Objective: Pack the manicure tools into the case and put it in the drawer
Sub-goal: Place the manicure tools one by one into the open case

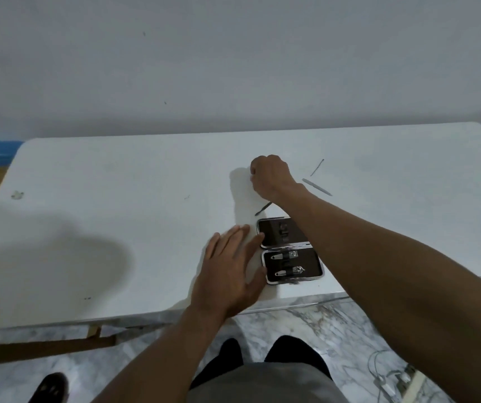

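**At the table's near edge: case open, two clippers seated**

Near the front edge of the white table, the left hand lies flat with fingers spread, its fingertips touching the left side of the manicure case. The case lies open in two hinged halves, black lining inside a silver rim. The nearer half holds two metal clippers, side by side under straps. The farther half shows only dark lining and is partly hidden by the right forearm. Just beyond the case a thin dark tool shows below the right wrist. The right hand is curled into a fist above the table; I cannot tell whether it pinches anything. To its right lie a slim pick and a flat grey file, close together
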Available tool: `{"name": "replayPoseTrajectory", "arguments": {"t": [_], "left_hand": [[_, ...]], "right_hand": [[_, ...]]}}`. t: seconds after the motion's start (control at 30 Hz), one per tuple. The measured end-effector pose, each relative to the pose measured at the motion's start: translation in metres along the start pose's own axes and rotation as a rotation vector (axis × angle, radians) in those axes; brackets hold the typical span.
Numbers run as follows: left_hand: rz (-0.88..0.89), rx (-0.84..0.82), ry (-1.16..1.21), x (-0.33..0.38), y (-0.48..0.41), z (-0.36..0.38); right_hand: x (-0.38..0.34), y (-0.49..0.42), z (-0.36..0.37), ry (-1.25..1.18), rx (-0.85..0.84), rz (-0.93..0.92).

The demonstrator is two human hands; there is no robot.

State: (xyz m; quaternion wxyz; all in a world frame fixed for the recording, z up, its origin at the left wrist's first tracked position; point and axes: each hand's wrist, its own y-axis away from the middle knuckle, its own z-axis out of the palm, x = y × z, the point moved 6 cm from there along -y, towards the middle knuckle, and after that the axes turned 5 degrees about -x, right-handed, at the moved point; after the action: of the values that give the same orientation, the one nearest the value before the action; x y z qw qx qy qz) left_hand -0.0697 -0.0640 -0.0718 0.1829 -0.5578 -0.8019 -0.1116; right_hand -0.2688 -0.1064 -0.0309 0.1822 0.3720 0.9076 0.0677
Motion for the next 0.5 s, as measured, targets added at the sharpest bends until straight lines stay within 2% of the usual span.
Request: {"name": "replayPoseTrajectory", "arguments": {"t": [0.23,0.5], "left_hand": [[0.016,0.016,0.047,-0.001,0.001,0.000],[0.021,0.019,-0.004,0.000,-0.001,0.001]], "right_hand": [[-0.009,-0.004,-0.006,0.009,0.020,0.024],[-0.010,0.014,-0.027,-0.020,0.021,-0.010]]}}
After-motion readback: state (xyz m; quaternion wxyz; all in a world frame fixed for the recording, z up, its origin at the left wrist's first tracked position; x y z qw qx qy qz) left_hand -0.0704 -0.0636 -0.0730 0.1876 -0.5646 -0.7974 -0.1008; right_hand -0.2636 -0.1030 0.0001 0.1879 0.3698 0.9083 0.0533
